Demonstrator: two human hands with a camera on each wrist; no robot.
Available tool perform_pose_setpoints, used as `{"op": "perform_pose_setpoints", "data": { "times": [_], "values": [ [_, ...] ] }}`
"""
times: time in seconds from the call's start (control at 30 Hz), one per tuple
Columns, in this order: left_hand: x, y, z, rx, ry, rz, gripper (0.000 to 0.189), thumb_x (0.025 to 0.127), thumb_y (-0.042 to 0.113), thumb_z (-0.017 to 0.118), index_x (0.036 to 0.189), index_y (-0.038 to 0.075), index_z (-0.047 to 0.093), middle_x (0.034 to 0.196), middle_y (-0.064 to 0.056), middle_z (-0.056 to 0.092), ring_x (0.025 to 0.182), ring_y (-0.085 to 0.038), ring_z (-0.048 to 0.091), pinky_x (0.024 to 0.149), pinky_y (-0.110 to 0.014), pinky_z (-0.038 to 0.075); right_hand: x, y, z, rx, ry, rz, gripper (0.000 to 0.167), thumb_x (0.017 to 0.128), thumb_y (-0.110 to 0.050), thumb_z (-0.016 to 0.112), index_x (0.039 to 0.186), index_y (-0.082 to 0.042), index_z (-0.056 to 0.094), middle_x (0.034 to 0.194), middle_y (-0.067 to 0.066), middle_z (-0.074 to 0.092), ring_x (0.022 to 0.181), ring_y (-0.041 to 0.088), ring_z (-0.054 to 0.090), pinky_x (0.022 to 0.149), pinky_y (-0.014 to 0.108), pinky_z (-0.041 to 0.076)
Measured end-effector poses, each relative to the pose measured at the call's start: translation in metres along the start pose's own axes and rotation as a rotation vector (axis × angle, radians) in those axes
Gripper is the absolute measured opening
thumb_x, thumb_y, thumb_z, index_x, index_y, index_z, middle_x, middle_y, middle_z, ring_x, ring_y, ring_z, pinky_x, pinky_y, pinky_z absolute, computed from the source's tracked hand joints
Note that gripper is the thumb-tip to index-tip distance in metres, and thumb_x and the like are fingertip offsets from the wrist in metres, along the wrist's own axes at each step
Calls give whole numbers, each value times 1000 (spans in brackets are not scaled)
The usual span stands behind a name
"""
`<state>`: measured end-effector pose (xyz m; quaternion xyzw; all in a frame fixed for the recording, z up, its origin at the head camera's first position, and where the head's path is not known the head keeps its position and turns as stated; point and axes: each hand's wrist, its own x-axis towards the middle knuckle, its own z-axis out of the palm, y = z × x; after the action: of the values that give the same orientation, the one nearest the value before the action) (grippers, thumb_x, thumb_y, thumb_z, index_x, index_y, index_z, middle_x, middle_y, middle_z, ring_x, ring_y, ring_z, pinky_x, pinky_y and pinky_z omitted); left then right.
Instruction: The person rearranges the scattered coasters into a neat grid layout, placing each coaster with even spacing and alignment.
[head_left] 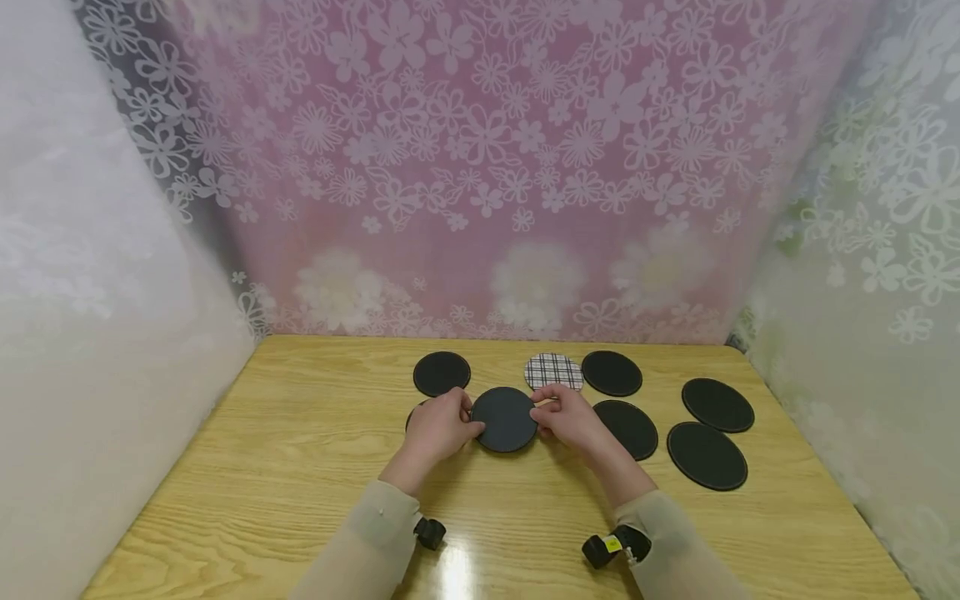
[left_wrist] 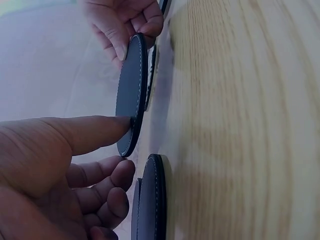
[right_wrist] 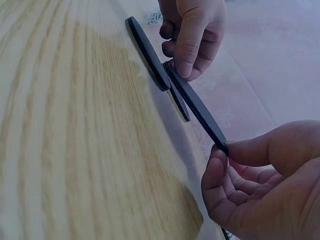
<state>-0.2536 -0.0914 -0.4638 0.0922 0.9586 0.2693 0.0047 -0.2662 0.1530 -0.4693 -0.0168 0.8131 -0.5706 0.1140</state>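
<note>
Both hands hold one round black coaster [head_left: 504, 420] with a stitched rim, raised over the wooden table. My left hand [head_left: 441, 429] pinches its left edge, thumb on the upper face and fingers beneath. On the opposite edge, my right hand [head_left: 568, 417] pinches it between thumb and fingers. The left wrist view shows the coaster [left_wrist: 132, 95] tilted, its white stitching visible along the border. In the right wrist view the coaster [right_wrist: 197, 107] appears edge-on between the two hands. A plaid coaster [head_left: 553, 371] lies just behind the right hand, and another black one is mostly hidden under the left hand.
More black coasters lie flat on the table [head_left: 300, 500]: one at back left [head_left: 442, 373], one at back centre [head_left: 612, 372], one beside the right forearm [head_left: 626, 430], and two at far right [head_left: 717, 405]. Floral curtains [head_left: 480, 167] enclose the back and sides.
</note>
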Motion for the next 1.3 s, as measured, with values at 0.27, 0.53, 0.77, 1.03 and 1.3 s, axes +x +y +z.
{"op": "perform_pose_setpoints", "data": {
  "times": [0.27, 0.53, 0.77, 1.03, 1.3],
  "values": [
    [3, -2, 4, 79, -12, 0, 31, 97, 35, 89, 111, 12, 73, 94, 1, 67, 87, -24, 65, 89, -52, 54, 1, 2, 1, 1, -5, 6, 22, 109, 0, 66, 130, 4, 62, 106, 17, 72, 87, 26, 69, 78, 37, 58],
    [3, -2, 7, 110, -9, 7, 31, 96, 37, 89, 108, 14, 72, 98, -1, 69, 95, -30, 68, 93, -56, 52, 4, 3, 3, -37, 8, 14, 21, 109, 0, 65, 129, 4, 63, 108, 18, 72, 87, 26, 68, 78, 37, 58],
    [2, -3, 8, 119, -2, 8, 30, 95, 35, 91, 107, 14, 73, 99, 0, 72, 93, -28, 69, 91, -54, 50, 7, 4, 5, -254, 33, -21, 16, 109, -6, 69, 124, -1, 67, 104, 13, 71, 87, 23, 68, 75, 37, 57],
    [3, -5, 11, 128, 10, 24, 28, 93, 34, 92, 104, 16, 74, 97, -1, 73, 90, -28, 69, 87, -54, 49, 10, 4, 7, -488, 47, -69, 11, 106, -9, 74, 116, -4, 73, 101, 6, 71, 90, 22, 65, 83, 43, 54],
    [2, -4, 13, 142, 16, 40, 27, 93, 33, 92, 103, 16, 73, 97, -1, 72, 91, -29, 68, 87, -54, 49, 9, 1, 8, -558, 35, -89, 9, 105, -7, 74, 113, -3, 75, 97, 4, 68, 86, 21, 61, 83, 44, 54]
  ]
}}
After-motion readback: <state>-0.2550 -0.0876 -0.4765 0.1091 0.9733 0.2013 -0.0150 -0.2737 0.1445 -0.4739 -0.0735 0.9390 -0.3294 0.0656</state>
